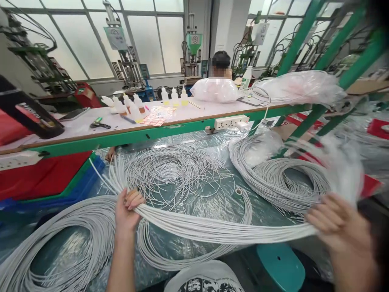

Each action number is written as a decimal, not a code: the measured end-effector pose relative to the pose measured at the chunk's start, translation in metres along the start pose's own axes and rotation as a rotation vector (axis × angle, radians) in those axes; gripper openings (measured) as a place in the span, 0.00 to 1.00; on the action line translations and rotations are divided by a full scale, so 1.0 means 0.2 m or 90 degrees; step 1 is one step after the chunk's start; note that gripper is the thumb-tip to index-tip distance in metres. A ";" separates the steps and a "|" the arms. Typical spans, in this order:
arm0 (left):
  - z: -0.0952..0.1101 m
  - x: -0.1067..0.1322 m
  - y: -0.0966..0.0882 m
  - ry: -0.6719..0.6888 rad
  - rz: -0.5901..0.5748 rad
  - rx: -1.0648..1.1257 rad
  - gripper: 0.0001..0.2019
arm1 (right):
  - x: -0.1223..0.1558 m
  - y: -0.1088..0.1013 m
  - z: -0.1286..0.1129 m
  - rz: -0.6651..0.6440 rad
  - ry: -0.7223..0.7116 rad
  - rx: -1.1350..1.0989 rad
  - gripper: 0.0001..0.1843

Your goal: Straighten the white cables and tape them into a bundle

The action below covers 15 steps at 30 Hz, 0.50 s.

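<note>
A thick bundle of pale grey cables (219,229) stretches between my two hands above the plastic-covered table. My left hand (129,205) is closed round it near one end, and loose cable ends fan out past the fist. At the right, my right hand (337,223) grips the bundle's other part; strands beyond it are smeared by motion. Below the bundle lies a curved hank of cable (176,261). A tangled heap of thin cables (170,170) lies behind it. To the left of my left hand rests a large cable coil (75,227).
More cable coils (291,182) lie at the right. A raised shelf (182,117) crosses behind, carrying squeeze bottles (174,97), plastic bags (215,90) and a power strip (231,121) on its edge. Red and blue bins (45,174) stand left, a teal stool (281,265) below. Another person (220,65) sits beyond.
</note>
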<state>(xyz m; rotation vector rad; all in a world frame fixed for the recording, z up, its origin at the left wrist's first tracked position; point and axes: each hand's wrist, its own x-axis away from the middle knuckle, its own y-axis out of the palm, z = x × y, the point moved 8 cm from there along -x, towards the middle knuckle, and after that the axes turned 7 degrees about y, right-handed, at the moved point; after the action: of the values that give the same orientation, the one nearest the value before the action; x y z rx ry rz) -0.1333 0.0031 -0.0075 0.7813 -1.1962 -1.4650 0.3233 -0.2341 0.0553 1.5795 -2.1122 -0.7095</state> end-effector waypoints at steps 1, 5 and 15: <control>0.01 0.01 -0.04 0.002 -0.011 -0.009 0.18 | 0.00 -0.14 0.08 0.063 -0.001 -0.068 0.24; 0.13 0.07 -0.18 0.064 -0.018 -0.059 0.22 | -0.07 -0.52 0.49 0.151 0.053 -0.185 0.27; 0.52 0.16 -0.37 -0.057 0.215 -0.530 0.26 | -0.21 -0.59 1.13 0.187 0.164 -0.112 0.33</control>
<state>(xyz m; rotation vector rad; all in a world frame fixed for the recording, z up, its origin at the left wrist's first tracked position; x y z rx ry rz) -0.2589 -0.0028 -0.0432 -0.0541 -0.6261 -1.5280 0.2893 -0.1861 -0.1953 1.1667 -1.9753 -0.5425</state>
